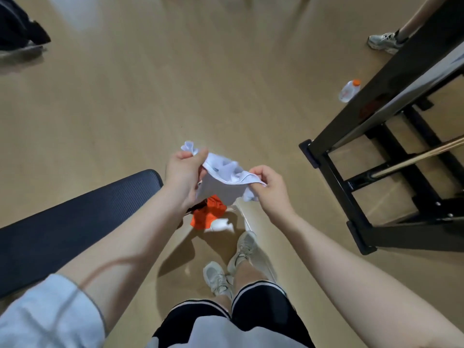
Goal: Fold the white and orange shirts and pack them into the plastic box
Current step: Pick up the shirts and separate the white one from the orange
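Observation:
I hold a crumpled white shirt (222, 183) in the air above the floor. My left hand (184, 172) grips its left side, with a bunch of cloth sticking out above the fingers. My right hand (267, 187) pinches the dark-trimmed edge and a wad of cloth on the right. Below the white shirt lies the orange shirt (207, 214), partly hidden by it, in a clear plastic box (244, 221) on the floor; only a faint rim of the box shows.
A dark padded bench (75, 217) runs along the left. A black metal frame (376, 172) stands at the right, with a plastic bottle (349, 90) beside it. My feet (233, 262) stand near the box. Other people's shoes (384, 42) are at the far corners.

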Motion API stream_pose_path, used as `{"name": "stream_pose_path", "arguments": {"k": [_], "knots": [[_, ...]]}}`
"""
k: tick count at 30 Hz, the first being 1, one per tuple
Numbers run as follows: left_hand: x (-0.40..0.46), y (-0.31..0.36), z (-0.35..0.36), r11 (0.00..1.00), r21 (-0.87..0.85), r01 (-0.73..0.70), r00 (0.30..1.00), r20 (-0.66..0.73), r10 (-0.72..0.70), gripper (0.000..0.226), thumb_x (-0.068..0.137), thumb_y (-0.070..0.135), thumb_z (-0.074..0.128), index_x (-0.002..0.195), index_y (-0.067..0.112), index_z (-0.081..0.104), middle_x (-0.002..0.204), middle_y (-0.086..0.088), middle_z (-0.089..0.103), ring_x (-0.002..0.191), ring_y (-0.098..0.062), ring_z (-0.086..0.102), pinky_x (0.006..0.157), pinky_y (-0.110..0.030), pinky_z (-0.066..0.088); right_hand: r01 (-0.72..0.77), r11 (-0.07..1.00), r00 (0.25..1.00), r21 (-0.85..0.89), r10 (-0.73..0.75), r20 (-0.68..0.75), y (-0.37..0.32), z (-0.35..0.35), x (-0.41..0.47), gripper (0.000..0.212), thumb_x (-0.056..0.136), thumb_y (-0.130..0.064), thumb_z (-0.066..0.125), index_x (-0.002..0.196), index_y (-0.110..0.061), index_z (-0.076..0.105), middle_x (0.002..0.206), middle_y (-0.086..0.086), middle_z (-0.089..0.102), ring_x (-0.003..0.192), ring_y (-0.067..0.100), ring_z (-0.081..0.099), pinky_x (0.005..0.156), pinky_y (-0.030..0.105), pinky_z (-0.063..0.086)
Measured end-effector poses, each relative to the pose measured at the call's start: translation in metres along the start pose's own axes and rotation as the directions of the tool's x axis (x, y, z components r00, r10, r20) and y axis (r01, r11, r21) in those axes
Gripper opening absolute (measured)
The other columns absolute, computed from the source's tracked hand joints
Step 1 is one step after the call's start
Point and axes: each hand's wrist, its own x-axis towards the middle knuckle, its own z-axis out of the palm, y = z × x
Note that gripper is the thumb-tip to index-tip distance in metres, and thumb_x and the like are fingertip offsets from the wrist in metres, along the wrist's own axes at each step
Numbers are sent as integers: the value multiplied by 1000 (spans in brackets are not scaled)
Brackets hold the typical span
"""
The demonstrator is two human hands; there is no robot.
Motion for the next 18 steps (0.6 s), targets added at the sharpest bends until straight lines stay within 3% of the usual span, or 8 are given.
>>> {"name": "stream_pose_path", "arguments": {"k": [3,5,8,11,14,16,18], "knots": [[10,-5,-3,980,194,-38,993,-101,59,23,83,11,63,100,15,47,63,-2,46,50,-13,46,53,-21,40,47,999,994,-1,-46,99,-28,-18,17,11,70,-15,59,68,-26,61,60,-15,57,52,-7,49,50,9,37],[19,-6,-1,962,261,-79,996,-15,86,8,86,9,60,86,17,58,65,-2,52,49,-7,55,52,-15,42,33,999,984,13,-35,174,-46,-28,32,8,65,-20,56,69,-23,62,66,-10,59,54,-7,51,50,8,38],[34,-7,-2,876,446,-183,980,157,125,15,88,17,59,74,24,62,63,3,59,64,-10,56,67,-22,42,-40,994,972,106,14,235,-64,-39,54,3,73,-14,63,73,-16,61,70,0,59,62,7,55,55,18,42],[46,-9,1,649,676,-349,928,347,138,8,83,23,66,83,15,65,57,11,50,60,-10,46,57,-10,36,-72,977,969,202,20,246,-73,-50,72,15,91,-10,54,77,-12,61,71,2,61,63,11,57,57,20,45],[57,-10,9,363,828,-427,902,416,112,26,88,25,60,71,5,61,64,-1,44,66,-20,42,53,-17,31,-100,963,964,250,31,264,-74,-58,82,16,93,-14,50,81,-10,60,75,5,62,67,14,59,59,20,47],[70,-16,10,260,861,-436,897,439,53,29,86,32,62,68,9,61,80,-1,46,80,-20,45,64,-24,31,-117,945,972,304,46,229,-73,-64,89,15,91,-21,55,84,-8,59,79,9,59,72,20,57,65,25,44],[80,-23,9,229,864,-448,887,462,-8,26,86,32,62,83,7,68,95,1,50,93,-18,46,76,-24,32,-115,914,986,388,57,157,-72,-73,96,24,82,-29,56,87,-6,57,85,11,53,82,25,50,72,29,40]]}}
